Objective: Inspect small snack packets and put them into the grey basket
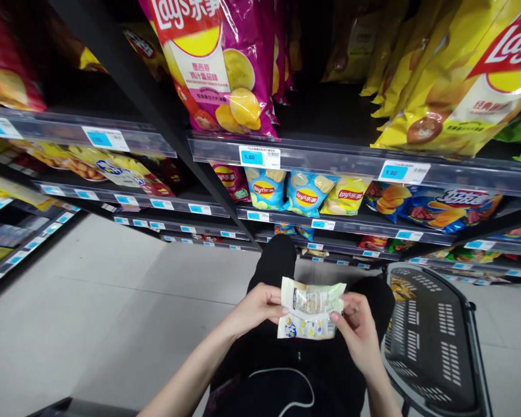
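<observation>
A small pale green-and-white snack packet point(310, 308) is held flat between both my hands over my dark trousers. My left hand point(257, 308) pinches its left edge with thumb and fingers closed on it. My right hand point(358, 331) grips the right edge, fingertips curled onto the packet. The packet's printed back faces up towards me.
Black shelves point(312, 155) with blue price tags hold Lay's crisp bags: a purple bag point(217, 63) above, yellow bags point(455, 81) at the right, small bags point(306, 194) lower down. A dark plastic shopping basket point(434, 341) with some yellow packets stands at my right. Grey tiled floor point(91, 313) spreads left.
</observation>
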Tool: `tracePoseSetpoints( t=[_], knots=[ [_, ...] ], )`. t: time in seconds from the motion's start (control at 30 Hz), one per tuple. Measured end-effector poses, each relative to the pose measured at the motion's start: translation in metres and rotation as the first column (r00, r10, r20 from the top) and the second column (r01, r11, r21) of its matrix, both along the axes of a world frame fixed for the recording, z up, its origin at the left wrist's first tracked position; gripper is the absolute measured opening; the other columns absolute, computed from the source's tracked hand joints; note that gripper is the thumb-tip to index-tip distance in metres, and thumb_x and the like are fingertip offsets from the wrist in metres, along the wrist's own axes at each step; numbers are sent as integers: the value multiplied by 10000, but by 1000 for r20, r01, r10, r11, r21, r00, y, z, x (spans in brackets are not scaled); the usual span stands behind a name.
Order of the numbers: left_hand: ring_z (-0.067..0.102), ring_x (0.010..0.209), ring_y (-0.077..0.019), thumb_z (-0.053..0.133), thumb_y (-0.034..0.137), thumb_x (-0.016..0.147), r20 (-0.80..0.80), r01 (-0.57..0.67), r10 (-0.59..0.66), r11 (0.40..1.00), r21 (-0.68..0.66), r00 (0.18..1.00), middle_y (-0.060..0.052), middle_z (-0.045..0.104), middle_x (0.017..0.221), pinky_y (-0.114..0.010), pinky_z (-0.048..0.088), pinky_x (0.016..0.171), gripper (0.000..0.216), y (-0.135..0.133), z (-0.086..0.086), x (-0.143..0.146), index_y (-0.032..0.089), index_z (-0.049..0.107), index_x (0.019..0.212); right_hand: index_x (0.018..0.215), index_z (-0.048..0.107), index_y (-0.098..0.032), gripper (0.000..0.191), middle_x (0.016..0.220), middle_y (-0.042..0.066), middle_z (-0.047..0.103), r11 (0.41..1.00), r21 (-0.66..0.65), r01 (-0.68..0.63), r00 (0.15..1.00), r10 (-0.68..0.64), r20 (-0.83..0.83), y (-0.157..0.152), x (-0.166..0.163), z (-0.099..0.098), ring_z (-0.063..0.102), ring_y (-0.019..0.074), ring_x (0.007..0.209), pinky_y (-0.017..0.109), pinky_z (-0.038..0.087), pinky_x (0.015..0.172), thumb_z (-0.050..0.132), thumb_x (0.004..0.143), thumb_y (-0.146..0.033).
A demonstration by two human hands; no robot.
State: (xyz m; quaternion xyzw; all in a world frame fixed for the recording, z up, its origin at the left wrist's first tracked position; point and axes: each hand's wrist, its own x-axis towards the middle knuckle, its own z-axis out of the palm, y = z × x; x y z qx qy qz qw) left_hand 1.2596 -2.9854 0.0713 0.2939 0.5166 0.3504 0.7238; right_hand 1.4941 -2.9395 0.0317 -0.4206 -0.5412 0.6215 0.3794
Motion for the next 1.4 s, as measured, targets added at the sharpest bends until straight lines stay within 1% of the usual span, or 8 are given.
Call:
tracePoseSetpoints(
  t=[0.23, 0.43, 0.6, 0.77, 0.97, 1.13, 1.27, 1.4],
  knots=[
    [634, 604, -180, 672, 258, 744, -439, 18, 148, 935, 353, 886, -56, 728, 668, -256, 466, 581, 154, -2, 14, -4, 177, 769, 656, 597, 628, -167, 219, 616, 13, 568, 964, 237, -119, 967, 58, 250, 13, 21, 14, 543, 141, 575, 242, 445, 499, 706, 772, -275],
    [666, 725, -242, 624, 269, 804, -459, 108, 352, 686, 719, 816, -75, 772, 797, -366, 489, 719, 178, 5, 20, -8, 270, 797, 760, 909, 732, -311, 289, 715, 35, 575, 619, 775, -126, 956, -133, 262, 6, 25, 44, 534, 202, 750, 346, 474, 623, 609, 809, -69],
    [707, 731, -233, 606, 261, 813, -341, -99, 455, 705, 702, 823, -70, 772, 864, -334, 521, 672, 202, 10, 26, 2, 258, 794, 737, 1092, 695, -340, 468, 596, 0, 464, 483, 874, -57, 940, -270, 211, -7, 16, 60, 435, 159, 567, 303, 415, 504, 596, 785, -2],
    [687, 928, -273, 621, 301, 796, -60, -343, 452, 749, 567, 890, -98, 753, 994, -358, 531, 791, 196, 16, 19, 11, 199, 787, 798, 1242, 600, -269, 501, 907, 55, 710, 600, 787, -144, 931, -188, 313, -11, 26, 45, 637, 223, 834, 361, 521, 708, 528, 813, -20],
    [683, 743, -217, 815, 227, 583, -49, -434, 476, 835, 339, 878, -75, 742, 768, -303, 533, 695, 169, 29, 2, 23, 137, 698, 664, 893, 707, -199, 113, 802, 59, 709, 799, 582, 153, 927, -320, 196, -13, 22, 16, 672, 194, 701, 294, 546, 613, 630, 816, -170],
    [656, 651, -149, 806, 222, 619, 14, -370, 372, 918, 141, 928, -19, 725, 712, -258, 504, 670, 508, 30, -12, 26, 152, 656, 1099, 902, 660, -163, 184, 808, 83, 707, 849, 341, 404, 878, -465, 117, -19, 13, 2, 684, 189, 693, 266, 569, 598, 713, 761, -268],
    [672, 662, -189, 844, 296, 544, 121, -248, 249, 969, -22, 961, -73, 733, 695, -285, 513, 668, 299, 26, -23, 29, 83, 724, 717, 1217, 546, -195, 502, 738, 23, 700, 901, 153, 405, 904, -420, 79, -20, 14, 2, 665, 161, 622, 255, 564, 578, 722, 756, -291],
    [669, 631, -176, 851, 291, 534, 58, -287, 286, 958, 10, 957, -49, 736, 663, -260, 502, 623, 263, 24, -27, 29, 105, 712, 657, 957, 684, -159, 295, 738, 50, 702, 952, -37, 304, 947, -298, 124, -12, 19, 5, 647, 181, 657, 261, 543, 588, 704, 755, -374]
  ],
)
